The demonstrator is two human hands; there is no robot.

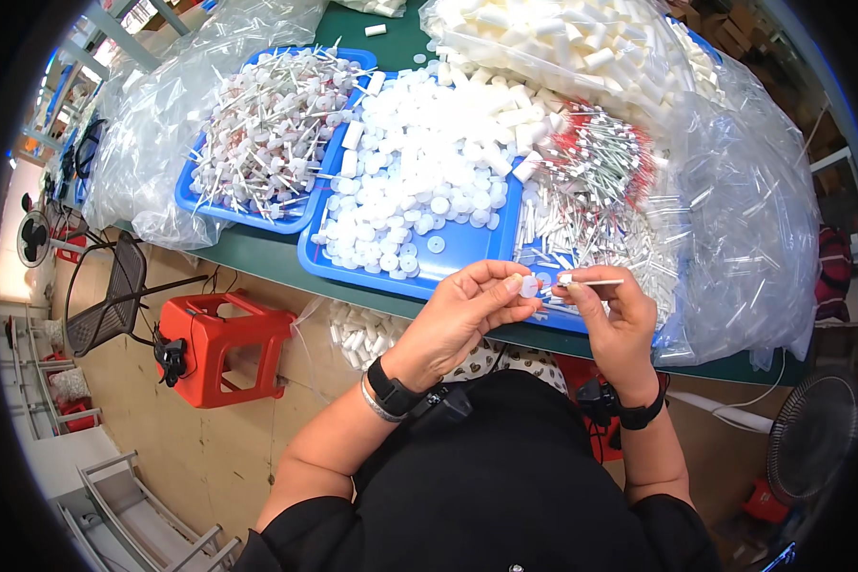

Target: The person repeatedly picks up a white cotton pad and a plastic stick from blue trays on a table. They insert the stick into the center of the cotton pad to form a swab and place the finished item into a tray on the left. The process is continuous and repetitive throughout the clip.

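Observation:
In front of my body, above the near edge of the trays, my left hand (472,313) pinches a small translucent white disc (530,287) between thumb and fingers. Close beside it, my right hand (618,329) grips a thin white stick (601,282) with a small white block at its left end. A short gap separates that end from the disc. Beyond my left hand, loose white discs (391,224) fill the middle blue tray (353,275). Past my right hand lie many thin white sticks (582,234), with a bundle of red-and-white wires (601,153) on top.
A left blue tray (189,202) holds sticks fitted with discs. White cylinders (582,43) spill from a plastic bag at the back. Clear plastic bags (748,219) flank the green table (257,250). A red stool (210,348) stands at the left, a black fan (815,434) at the right.

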